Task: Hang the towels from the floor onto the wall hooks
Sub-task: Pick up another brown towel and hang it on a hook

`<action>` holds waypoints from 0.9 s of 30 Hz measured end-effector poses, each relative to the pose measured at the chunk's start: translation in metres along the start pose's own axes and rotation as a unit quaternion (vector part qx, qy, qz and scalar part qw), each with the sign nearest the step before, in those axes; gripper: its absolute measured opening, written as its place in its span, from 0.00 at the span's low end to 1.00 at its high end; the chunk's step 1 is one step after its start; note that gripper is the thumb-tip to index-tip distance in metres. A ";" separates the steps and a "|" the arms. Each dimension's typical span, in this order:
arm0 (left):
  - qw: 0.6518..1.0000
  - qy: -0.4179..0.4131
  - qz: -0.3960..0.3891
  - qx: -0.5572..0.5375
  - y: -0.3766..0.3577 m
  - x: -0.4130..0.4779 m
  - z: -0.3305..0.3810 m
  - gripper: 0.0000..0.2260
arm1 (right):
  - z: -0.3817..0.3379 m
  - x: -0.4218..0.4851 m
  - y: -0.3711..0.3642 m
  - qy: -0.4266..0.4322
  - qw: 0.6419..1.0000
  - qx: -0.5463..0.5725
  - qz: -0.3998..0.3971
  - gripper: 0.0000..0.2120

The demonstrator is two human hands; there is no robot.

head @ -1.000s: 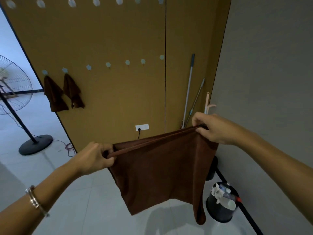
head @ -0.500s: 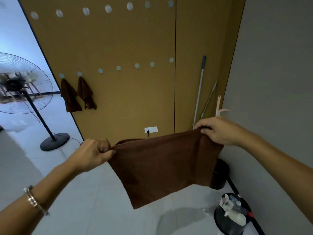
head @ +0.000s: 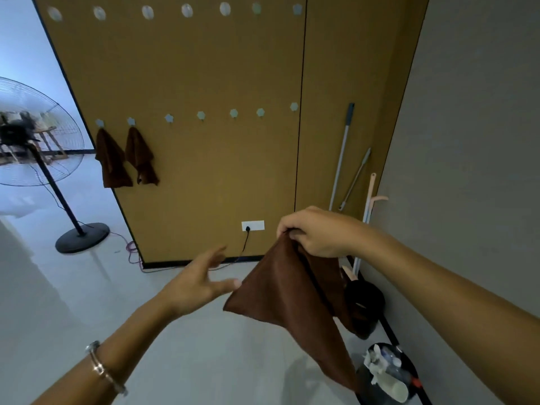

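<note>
The right hand (head: 315, 232), centre-right of the frame, has its fingers curled tight round one bunched corner of the brown towel (head: 286, 296), which hangs free in the air above the floor (head: 204, 361). From that gripped top the cloth falls in a long triangle. Its long axis runs diagonally down towards the lower right, with the lowest tip ending by the rim of the black bucket (head: 388, 372), while a shorter corner points left towards the left hand (head: 198, 282). That hand is at the centre of the frame, fingers straight and spread, holding nothing; its blurred fingertips are just beside the towel's left edge, and whether they touch it cannot be told. A bracelet (head: 102, 368) sits on its wrist. On the ochre wall panel (head: 219, 171) a row of wall hooks (head: 201, 114) crosses at mid-height. The two leftmost carry a hung towel (head: 112, 162) and a second hung towel (head: 141, 159), both drooping straight down, side by side. A standing fan (head: 38, 133) is at far left, and a mop handle (head: 342, 153) leans at right
</note>
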State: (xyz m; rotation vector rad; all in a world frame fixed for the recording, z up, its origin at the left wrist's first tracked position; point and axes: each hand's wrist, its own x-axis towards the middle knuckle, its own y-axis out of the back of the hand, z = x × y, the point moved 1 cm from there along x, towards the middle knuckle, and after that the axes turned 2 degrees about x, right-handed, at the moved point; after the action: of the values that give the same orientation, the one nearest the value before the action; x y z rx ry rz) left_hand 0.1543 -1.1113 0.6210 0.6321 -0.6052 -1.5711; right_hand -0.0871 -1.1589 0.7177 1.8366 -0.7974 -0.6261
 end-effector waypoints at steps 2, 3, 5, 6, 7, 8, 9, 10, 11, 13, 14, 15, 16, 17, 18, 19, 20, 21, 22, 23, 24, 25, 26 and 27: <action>0.991 -0.078 -0.057 -0.095 -0.015 0.004 0.046 0.37 | -0.010 0.008 -0.006 0.015 0.999 -0.026 -0.031 0.11; 0.983 -0.112 -0.077 -0.120 -0.023 0.006 0.063 0.32 | -0.013 0.012 -0.008 0.019 0.999 -0.034 -0.038 0.10; 0.980 -0.124 -0.053 -0.147 -0.031 0.014 0.078 0.19 | -0.017 0.017 -0.009 0.026 0.998 -0.036 -0.035 0.06; 0.981 -0.117 -0.026 -0.155 -0.031 0.018 0.079 0.14 | -0.017 0.020 -0.009 0.032 0.999 -0.027 -0.031 0.05; 0.981 -0.112 -0.009 -0.159 -0.030 0.022 0.076 0.11 | -0.017 0.022 -0.008 0.039 0.999 -0.012 -0.023 0.04; 0.981 -0.110 -0.013 -0.160 -0.029 0.027 0.070 0.07 | -0.016 0.026 -0.009 0.045 0.999 0.006 -0.010 0.05; 0.982 -0.109 -0.025 -0.154 -0.028 0.031 0.065 0.05 | -0.015 0.030 -0.010 0.048 0.999 0.023 0.006 0.06; 0.983 -0.109 -0.035 -0.143 -0.026 0.035 0.059 0.09 | -0.013 0.036 -0.013 0.048 0.998 0.045 0.023 0.07; 0.985 -0.110 -0.039 -0.130 -0.023 0.040 0.053 0.12 | -0.010 0.044 -0.018 0.042 0.995 0.084 0.043 0.09; 0.989 -0.108 -0.028 -0.100 -0.012 0.050 0.040 0.15 | -0.004 0.060 -0.030 0.014 0.974 0.213 0.078 0.12; 0.991 -0.102 -0.024 -0.083 -0.004 0.056 0.034 0.17 | 0.000 0.069 -0.037 0.001 0.956 0.280 0.090 0.12; 0.993 -0.097 -0.021 -0.068 0.006 0.062 0.027 0.18 | 0.002 0.078 -0.045 -0.008 0.938 0.332 0.097 0.12; 0.994 -0.093 -0.017 -0.055 0.016 0.067 0.020 0.21 | 0.005 0.087 -0.054 -0.012 0.924 0.369 0.096 0.14; 0.995 -0.089 -0.012 -0.049 0.028 0.072 0.013 0.22 | 0.006 0.096 -0.063 -0.012 0.911 0.404 0.079 0.18; 0.995 -0.086 -0.001 -0.047 0.040 0.077 0.007 0.22 | 0.006 0.106 -0.072 -0.011 0.900 0.433 0.048 0.20; 0.995 -0.083 0.013 -0.047 0.052 0.082 0.002 0.20 | 0.005 0.116 -0.082 -0.015 0.891 0.454 0.010 0.19; 0.995 -0.083 0.026 -0.044 0.067 0.089 -0.006 0.19 | 0.002 0.132 -0.093 -0.024 0.890 0.455 -0.026 0.19; 0.994 -0.091 0.036 -0.039 0.079 0.093 -0.009 0.17 | 0.002 0.143 -0.102 -0.038 0.894 0.442 -0.054 0.18; 0.993 -0.099 0.047 -0.035 0.088 0.096 -0.009 0.17 | 0.004 0.152 -0.110 -0.055 0.905 0.416 -0.072 0.19; 0.992 -0.105 0.062 -0.030 0.102 0.101 -0.014 0.17 | 0.003 0.166 -0.115 -0.068 0.913 0.393 -0.083 0.19; 0.990 -0.112 0.080 -0.026 0.117 0.106 -0.020 0.17 | 0.003 0.183 -0.120 -0.079 0.922 0.370 -0.087 0.19; 0.988 -0.119 0.095 -0.025 0.133 0.110 -0.025 0.17 | 0.002 0.198 -0.122 -0.086 0.930 0.347 -0.090 0.18; 0.985 -0.127 0.108 -0.033 0.148 0.114 -0.031 0.16 | 0.000 0.212 -0.123 -0.092 0.937 0.323 -0.094 0.17; 0.982 -0.137 0.120 -0.048 0.162 0.118 -0.037 0.14 | -0.002 0.225 -0.124 -0.097 0.943 0.304 -0.098 0.16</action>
State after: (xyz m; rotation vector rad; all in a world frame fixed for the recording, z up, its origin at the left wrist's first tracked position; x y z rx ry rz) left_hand 0.2858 -1.2433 0.7028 0.2589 -0.7745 -1.4589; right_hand 0.0908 -1.2931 0.5887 2.4677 -1.0255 -0.7512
